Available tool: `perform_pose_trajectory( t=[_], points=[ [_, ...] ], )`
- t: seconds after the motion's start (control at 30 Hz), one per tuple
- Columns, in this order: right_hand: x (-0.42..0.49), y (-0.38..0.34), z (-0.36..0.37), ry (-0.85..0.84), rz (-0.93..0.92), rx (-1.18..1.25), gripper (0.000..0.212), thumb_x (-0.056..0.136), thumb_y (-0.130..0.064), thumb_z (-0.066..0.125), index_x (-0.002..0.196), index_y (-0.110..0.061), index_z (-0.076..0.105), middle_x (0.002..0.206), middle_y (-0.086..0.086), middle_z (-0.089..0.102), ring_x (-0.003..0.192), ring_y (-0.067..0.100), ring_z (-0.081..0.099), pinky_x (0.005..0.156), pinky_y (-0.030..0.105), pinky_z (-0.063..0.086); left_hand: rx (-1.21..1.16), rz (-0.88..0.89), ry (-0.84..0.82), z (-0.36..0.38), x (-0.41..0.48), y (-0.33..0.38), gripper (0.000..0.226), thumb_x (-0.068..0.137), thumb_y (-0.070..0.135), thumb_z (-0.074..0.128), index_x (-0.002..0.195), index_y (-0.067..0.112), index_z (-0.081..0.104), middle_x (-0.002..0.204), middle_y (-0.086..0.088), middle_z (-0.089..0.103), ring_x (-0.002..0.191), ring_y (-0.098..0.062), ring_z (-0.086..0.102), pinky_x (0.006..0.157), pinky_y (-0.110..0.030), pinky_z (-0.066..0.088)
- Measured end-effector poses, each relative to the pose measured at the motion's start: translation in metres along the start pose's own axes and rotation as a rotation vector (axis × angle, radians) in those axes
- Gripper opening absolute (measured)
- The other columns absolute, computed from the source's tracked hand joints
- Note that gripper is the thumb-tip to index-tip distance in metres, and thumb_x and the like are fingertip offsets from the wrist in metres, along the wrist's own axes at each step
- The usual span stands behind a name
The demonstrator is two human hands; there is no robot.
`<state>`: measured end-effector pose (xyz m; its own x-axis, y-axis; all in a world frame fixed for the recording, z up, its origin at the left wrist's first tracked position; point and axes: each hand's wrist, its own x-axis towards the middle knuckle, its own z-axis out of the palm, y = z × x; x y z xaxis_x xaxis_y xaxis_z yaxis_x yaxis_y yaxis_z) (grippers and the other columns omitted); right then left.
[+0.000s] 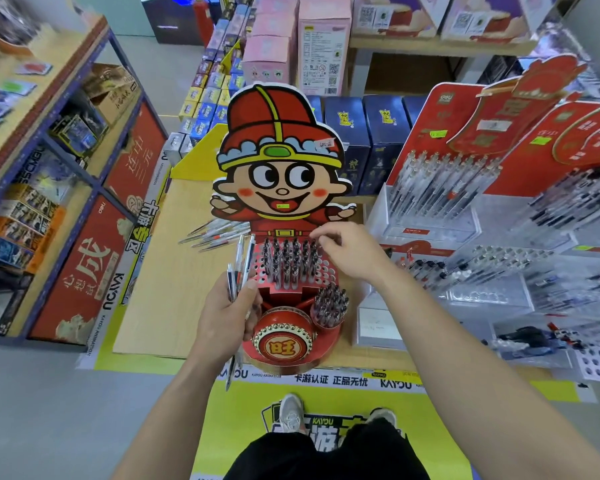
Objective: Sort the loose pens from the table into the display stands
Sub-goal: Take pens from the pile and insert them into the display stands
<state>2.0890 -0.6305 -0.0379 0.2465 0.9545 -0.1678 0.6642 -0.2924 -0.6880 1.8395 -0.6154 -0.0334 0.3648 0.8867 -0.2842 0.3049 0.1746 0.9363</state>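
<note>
Hands first: left hand (227, 315) grips a small bunch of slim clear plastic pens (239, 268) at centre frame, right hand (352, 251) hovers empty, fingers loosely curled, over the red perforated cardboard stand (293, 271). Pens look light, stiff, slippery, so pinch mid-barrel. More loose pens (215, 233) lie upper-left on the wooden table (174, 271); the cartoon backboard (281, 154) crowds the back rows.

Left hand (227, 315) grips pens (238, 268); right hand (352, 252) seemingly empty.

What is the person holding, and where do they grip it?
The left hand grips a bundle of pens around their lower halves, tops pointing up. The right hand holds nothing visible.
</note>
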Motion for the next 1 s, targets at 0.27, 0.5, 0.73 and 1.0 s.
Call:
perform_pose_trajectory(
  t=[0.27,0.5,0.73,1.0],
  points=[
    [-0.034,-0.031,-0.003,0.248,0.009,0.143,0.020,0.101,-0.021,0.056,0.115,-0.023,0.071,0.106,-0.012,0.069,0.091,-0.006,0.060,0.080,0.014,0.047,0.008,0.009,-0.077,-0.002,-0.010,0.006,0.027,0.107,0.023,0.049,0.092,0.000,0.052,0.061,-0.009,0.050,0.046,-0.019,0.039,0.044,-0.032,0.035],
    [-0.060,-0.057,0.005,0.067,-0.090,0.318,0.021,0.096,-0.037,0.066,0.113,-0.025,0.067,0.090,-0.015,0.070,0.081,-0.001,0.064,0.073,0.015,0.050,-0.026,0.007,-0.142,0.033,-0.026,0.007,0.019,0.107,0.022,0.051,0.099,0.004,0.052,0.073,-0.005,0.058,0.045,-0.017,0.043,0.043,-0.029,0.036],
    [-0.074,-0.032,-0.004,0.086,-0.021,0.390,0.019,0.089,-0.037,0.075,0.099,-0.025,0.064,0.083,-0.008,0.072,0.076,0.005,0.067,0.075,0.032,0.056,-0.061,0.037,-0.165,0.063,-0.045,0.011,0.007,0.106,0.016,0.052,0.108,0.022,0.055,0.076,-0.006,0.057,0.047,-0.019,0.040,0.043,-0.028,0.034],
    [-0.089,-0.010,-0.036,0.287,-0.016,0.490,0.015,0.091,-0.028,0.073,0.103,-0.030,0.063,0.083,-0.016,0.074,0.088,0.003,0.069,0.089,0.037,0.055,-0.024,0.038,-0.233,0.092,-0.047,0.016,0.007,0.105,0.017,0.055,0.099,0.019,0.052,0.066,0.002,0.051,0.048,-0.015,0.037,0.044,-0.027,0.031]
  ],
)
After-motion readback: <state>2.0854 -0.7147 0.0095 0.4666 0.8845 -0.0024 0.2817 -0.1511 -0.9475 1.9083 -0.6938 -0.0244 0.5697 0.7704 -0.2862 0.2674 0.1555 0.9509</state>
